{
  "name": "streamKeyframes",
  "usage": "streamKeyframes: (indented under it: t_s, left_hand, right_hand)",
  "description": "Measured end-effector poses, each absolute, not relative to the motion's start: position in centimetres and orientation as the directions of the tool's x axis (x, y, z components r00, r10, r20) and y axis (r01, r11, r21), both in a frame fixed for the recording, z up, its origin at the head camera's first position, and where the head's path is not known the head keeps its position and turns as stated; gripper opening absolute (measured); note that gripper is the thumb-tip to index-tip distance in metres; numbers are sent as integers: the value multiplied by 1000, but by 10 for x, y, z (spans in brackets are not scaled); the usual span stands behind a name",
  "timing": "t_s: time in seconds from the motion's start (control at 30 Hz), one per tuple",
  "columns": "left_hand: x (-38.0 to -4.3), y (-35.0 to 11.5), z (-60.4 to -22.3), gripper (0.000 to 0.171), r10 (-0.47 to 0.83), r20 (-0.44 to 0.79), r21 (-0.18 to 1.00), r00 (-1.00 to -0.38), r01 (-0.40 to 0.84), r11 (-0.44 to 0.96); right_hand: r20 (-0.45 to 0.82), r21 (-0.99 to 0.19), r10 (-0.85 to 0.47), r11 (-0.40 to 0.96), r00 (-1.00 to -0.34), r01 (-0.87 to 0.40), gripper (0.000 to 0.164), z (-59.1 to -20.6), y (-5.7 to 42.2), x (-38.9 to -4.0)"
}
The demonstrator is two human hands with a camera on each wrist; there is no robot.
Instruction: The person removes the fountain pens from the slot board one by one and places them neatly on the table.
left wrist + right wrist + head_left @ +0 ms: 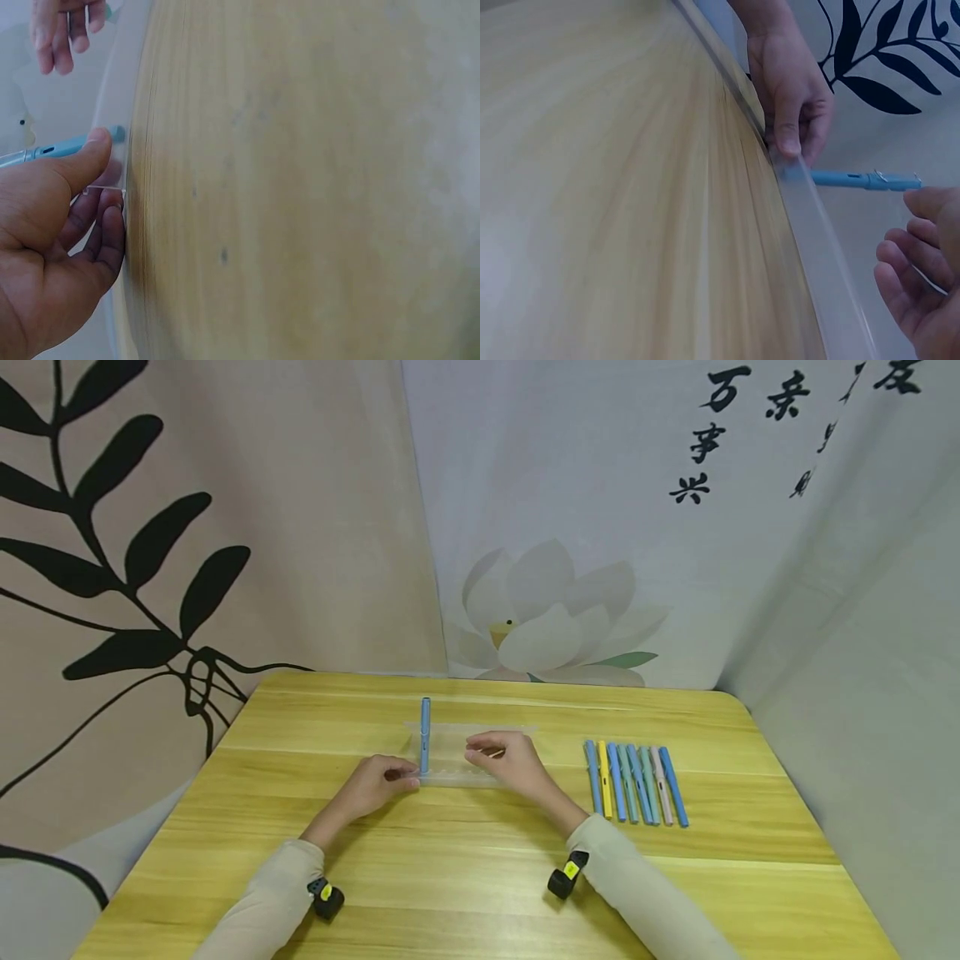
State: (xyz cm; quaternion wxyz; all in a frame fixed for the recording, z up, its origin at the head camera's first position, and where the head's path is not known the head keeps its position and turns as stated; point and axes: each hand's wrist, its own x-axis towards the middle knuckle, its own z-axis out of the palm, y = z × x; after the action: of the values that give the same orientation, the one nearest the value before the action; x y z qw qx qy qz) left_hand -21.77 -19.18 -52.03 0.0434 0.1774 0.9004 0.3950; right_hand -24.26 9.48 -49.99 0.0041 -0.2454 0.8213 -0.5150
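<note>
A clear plastic pen rack (465,781) lies across the table in front of me, and a blue pen (425,735) stands upright in its left end. My left hand (378,783) pinches that end, thumb in front and fingers curled behind, close to the pen's lower tip. In the left wrist view the pen (64,148) passes just behind the thumb. Over the rack's right half hovers my right hand (513,764), fingers loosely bent and nothing between them. The right wrist view shows the fingers (915,251) apart from the rack (825,247).
To the right, a row of several capped pens (636,783) in blue, green, yellow and pinkish tones lies on the wooden table (450,877). Behind the table's far edge hangs a printed curtain (337,527). Each wrist carries a small black camera (327,900).
</note>
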Motion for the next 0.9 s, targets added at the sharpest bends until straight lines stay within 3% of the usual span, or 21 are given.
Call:
streamKeyframes:
  t_s: [0.9]
  left_hand:
    - [-219,-194,-522,26,374,80,716,-924,314,623]
  right_hand:
    - [226,-841,-397,381,-889,-384,27,-508,38,-257]
